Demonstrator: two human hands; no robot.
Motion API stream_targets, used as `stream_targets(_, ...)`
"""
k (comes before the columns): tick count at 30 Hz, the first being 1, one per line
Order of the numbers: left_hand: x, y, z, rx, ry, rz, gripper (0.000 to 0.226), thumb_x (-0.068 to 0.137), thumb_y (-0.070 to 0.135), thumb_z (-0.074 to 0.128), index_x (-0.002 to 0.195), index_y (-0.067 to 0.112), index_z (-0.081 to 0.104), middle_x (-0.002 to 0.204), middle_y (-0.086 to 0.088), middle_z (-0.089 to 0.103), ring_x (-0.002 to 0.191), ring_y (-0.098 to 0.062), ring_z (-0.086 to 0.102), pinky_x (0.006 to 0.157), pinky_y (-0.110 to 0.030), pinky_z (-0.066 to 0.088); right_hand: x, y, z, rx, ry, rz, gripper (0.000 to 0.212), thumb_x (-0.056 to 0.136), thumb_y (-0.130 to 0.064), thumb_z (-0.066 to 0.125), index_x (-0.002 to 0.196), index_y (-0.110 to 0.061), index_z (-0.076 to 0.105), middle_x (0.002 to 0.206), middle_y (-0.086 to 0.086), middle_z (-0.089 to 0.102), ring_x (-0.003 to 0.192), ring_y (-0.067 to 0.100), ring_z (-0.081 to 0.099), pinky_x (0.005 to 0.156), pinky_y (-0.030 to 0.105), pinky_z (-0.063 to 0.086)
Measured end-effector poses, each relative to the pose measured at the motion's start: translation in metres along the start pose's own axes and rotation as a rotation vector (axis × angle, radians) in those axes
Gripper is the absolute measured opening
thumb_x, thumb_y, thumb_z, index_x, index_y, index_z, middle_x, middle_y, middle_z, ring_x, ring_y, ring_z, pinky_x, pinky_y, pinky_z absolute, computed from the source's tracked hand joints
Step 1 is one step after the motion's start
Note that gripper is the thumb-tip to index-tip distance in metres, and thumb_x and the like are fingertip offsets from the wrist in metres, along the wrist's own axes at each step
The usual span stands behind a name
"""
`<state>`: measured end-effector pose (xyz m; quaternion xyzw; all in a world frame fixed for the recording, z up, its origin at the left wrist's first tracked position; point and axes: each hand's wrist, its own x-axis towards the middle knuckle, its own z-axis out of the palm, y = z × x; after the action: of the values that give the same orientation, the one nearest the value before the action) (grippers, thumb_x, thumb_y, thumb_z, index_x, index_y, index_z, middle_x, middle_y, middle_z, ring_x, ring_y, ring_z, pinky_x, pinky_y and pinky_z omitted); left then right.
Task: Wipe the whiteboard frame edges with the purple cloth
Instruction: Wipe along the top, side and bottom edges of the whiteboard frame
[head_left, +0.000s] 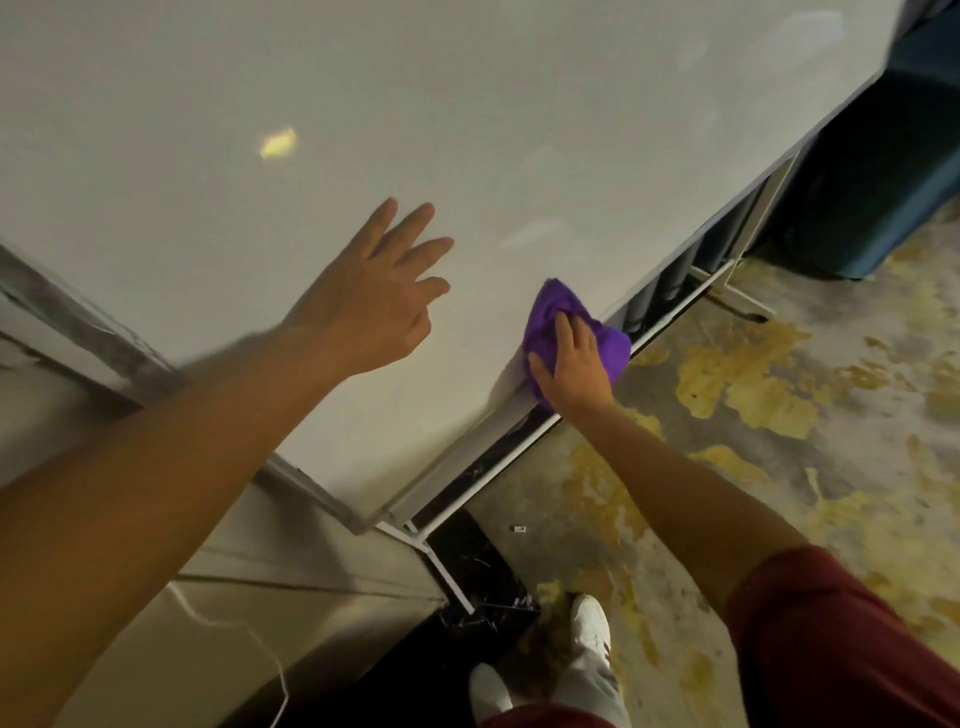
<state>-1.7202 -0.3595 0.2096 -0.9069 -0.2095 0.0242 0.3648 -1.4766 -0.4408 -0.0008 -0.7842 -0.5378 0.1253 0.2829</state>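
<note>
The whiteboard (322, 104) filled the upper and left part of the head view, its glossy face slanting from upper right to lower left. Its lower frame edge (452, 470) ran diagonally from the right side of the view down toward the centre bottom, with a white rail just below it and dark gaps between the two.

The right hand (571, 371) lay on the cloth (556, 312), palm down, with its fingers spread over the fabric and the thumb out to the left. The grip pressed the cloth flat against the frame edge; the fingers were not curled round the fabric. The cloth was purple and bunched, and it sat on the lower frame edge about midway along the visible length, with part of it lapping up onto the board face and part hanging over the outer side of the edge.

The left hand (376, 299) held nothing. Its fingers were straight and spread, and the grip was extended at the board face to the left of the cloth, well apart from it. Whether the palm touched the board could not be told.

The floor (779, 395) to the right carried a mottled yellow and grey pattern. A white shoe (592, 629) stood on it near the bottom centre, beside a white stand leg (447, 571). A dark blue object (878, 171) stood at the upper right, behind the board.
</note>
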Motion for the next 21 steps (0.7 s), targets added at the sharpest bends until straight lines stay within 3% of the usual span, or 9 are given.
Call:
stream_targets(4, 0.003, 0.002, 0.009, -0.028, 0.046, -0.007, 0.050, 0.104, 0.039, 0.037, 0.141, 0.021, 0.066, 0.169, -0.012, 0.037, 0.162, -0.041, 0.020, 0.131, -0.063, 0.012, 0.012, 0.018, 0.001, -0.138, 0.015, -0.079, 0.067, 0.100, -0.049, 0.046, 0.155, -0.019, 0.024, 0.158, 0.014, 0.031, 0.147, 0.036, 0.024, 0.120, 0.052, 0.024)
stream_targets(9, 0.006, 0.004, 0.016, -0.027, 0.055, -0.025, 0.053, 0.105, 0.040, 0.033, 0.140, 0.020, 0.067, 0.170, -0.011, 0.036, 0.161, -0.043, 0.018, 0.130, -0.065, 0.011, 0.004, 0.023, 0.007, -0.037, 0.013, -0.114, 0.054, 0.103, -0.040, 0.045, 0.151, -0.018, 0.034, 0.149, 0.011, 0.044, 0.136, 0.033, 0.041, 0.117, 0.053, 0.031)
stream_targets(13, 0.005, 0.007, 0.014, 0.023, 0.022, -0.028, 0.055, 0.106, 0.045, 0.032, 0.147, 0.024, 0.062, 0.173, -0.010, 0.029, 0.163, -0.042, 0.013, 0.131, -0.064, 0.008, -0.015, 0.033, 0.010, -0.106, -0.017, -0.167, 0.041, 0.098, -0.036, 0.046, 0.135, -0.019, 0.054, 0.128, 0.006, 0.062, 0.121, 0.028, 0.055, 0.113, 0.050, 0.030)
stream_targets(16, 0.004, 0.008, 0.010, 0.017, 0.022, -0.030, 0.054, 0.106, 0.046, 0.034, 0.146, 0.024, 0.062, 0.173, -0.010, 0.029, 0.163, -0.042, 0.014, 0.130, -0.064, 0.010, -0.018, 0.015, 0.015, -0.206, 0.000, -0.204, 0.039, 0.098, -0.047, 0.037, 0.113, -0.023, 0.064, 0.111, -0.001, 0.069, 0.110, 0.022, 0.061, 0.116, 0.048, 0.022)
stream_targets(18, 0.003, 0.006, 0.008, 0.006, 0.024, -0.028, 0.052, 0.105, 0.046, 0.039, 0.145, 0.023, 0.063, 0.172, -0.011, 0.032, 0.162, -0.042, 0.016, 0.130, -0.064, 0.012, -0.023, -0.006, 0.023, -0.225, -0.025, -0.254, 0.049, 0.101, -0.057, 0.032, 0.102, -0.024, 0.067, 0.102, -0.003, 0.071, 0.102, 0.021, 0.063, 0.114, 0.046, 0.028)
stream_targets(21, 0.001, 0.003, 0.007, 0.023, 0.030, -0.020, 0.051, 0.104, 0.045, 0.042, 0.143, 0.022, 0.065, 0.170, -0.011, 0.035, 0.161, -0.042, 0.019, 0.131, -0.064, 0.012, -0.045, -0.038, 0.040, -0.140, -0.105, -0.276, 0.053, 0.098, -0.066, 0.033, 0.099, -0.022, 0.063, 0.092, -0.003, 0.070, 0.089, 0.020, 0.064, 0.091, 0.037, 0.049)
